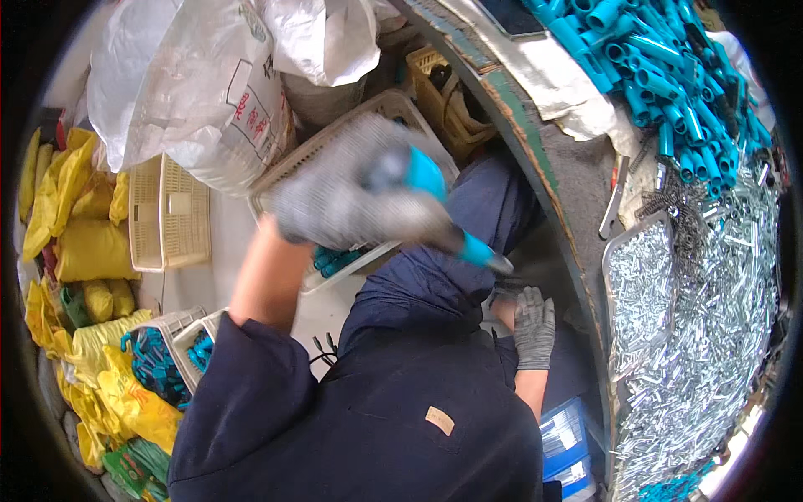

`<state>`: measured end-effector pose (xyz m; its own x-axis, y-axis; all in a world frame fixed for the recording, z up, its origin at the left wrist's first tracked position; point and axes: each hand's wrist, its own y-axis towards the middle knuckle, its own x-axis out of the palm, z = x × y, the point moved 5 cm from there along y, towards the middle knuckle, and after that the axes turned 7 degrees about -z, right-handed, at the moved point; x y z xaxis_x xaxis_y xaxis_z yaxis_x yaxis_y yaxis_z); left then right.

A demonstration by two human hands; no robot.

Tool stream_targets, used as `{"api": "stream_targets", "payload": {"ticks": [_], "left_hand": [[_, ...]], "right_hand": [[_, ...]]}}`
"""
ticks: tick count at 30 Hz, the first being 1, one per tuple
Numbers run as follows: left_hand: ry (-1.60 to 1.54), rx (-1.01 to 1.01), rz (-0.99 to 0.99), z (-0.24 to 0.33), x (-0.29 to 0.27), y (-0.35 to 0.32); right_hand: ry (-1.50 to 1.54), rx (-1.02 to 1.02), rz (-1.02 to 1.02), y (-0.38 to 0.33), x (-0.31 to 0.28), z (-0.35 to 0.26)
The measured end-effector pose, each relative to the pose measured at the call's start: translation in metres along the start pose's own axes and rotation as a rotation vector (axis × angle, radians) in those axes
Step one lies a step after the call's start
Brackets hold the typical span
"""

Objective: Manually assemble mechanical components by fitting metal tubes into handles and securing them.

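Observation:
My left hand (351, 188), in a grey knit glove and smeared by motion, is raised over a pale plastic crate (393, 105). It is closed around teal-and-black handled pieces. One teal part (425, 173) shows at the fingers; another teal piece (478, 249) with a silvery tip points down to the right. Their exact kind is too blurred to tell. My right hand (534, 328), also gloved, is lower right beside my leg, near the bench edge, its fingers stretched out. A dark blurred shape lies just past its fingertips. Teal pieces (333, 262) lie in the crate's near corner.
The bench on the right carries a heap of teal tubes (661, 75), a tray (640, 276) and a spread of small metal pins (711, 335). White sacks (192, 92), a cream crate (170, 213) and yellow bags (92, 243) crowd the left. Blue boxes (565, 439) stand below the bench.

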<state>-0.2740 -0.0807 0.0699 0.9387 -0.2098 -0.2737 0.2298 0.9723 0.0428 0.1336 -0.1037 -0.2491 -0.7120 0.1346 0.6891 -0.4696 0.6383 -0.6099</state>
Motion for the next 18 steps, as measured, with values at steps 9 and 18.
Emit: {"api": "stream_targets", "payload": {"ticks": [9, 18], "left_hand": [[0.158, -0.882, 0.177, -0.24, -0.045, -0.034], [0.168, -1.22, 0.321, -0.407, -0.018, -0.066]], "right_hand": [[0.356, 0.155, 0.2, -0.005, -0.048, 0.035], [-0.143, 0.101, 0.412, -0.019, -0.05, 0.026]]}}
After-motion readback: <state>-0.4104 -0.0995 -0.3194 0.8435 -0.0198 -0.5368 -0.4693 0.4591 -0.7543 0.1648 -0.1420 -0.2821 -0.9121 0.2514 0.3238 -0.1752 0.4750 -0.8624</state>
